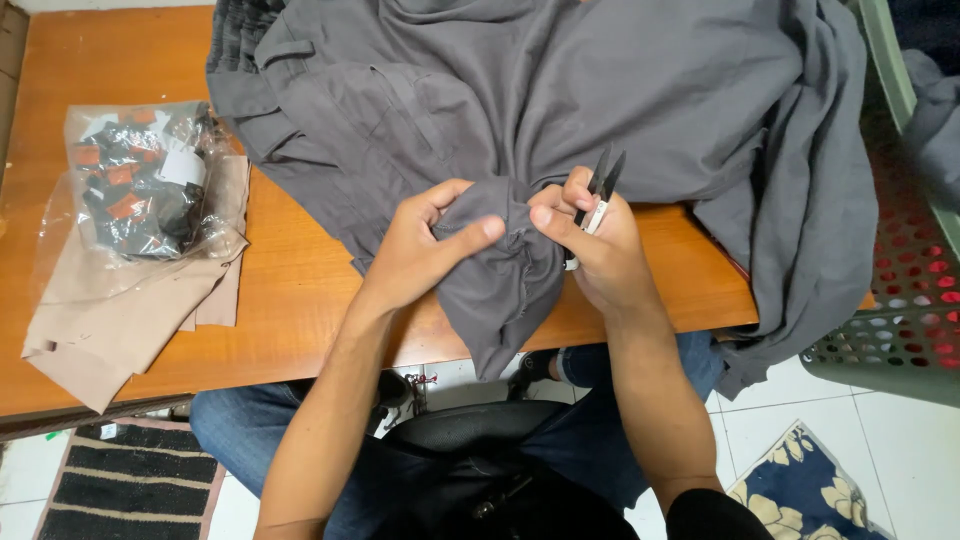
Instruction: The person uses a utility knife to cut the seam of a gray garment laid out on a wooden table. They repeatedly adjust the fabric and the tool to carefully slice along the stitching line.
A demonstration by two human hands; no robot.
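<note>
The wooden desk (300,290) carries a grey garment (560,110) spilling over its near edge, bare wood open at left centre. The left hand (425,250) pinches a bunched fold; the right hand (595,245) grips the fold and small black thread snips (598,190)

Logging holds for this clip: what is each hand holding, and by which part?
Left hand pinches a bunched fold of the grey fabric garment. Right hand pinches the same fold and has small black thread snips in its grip by the handle, blades up.
</note>
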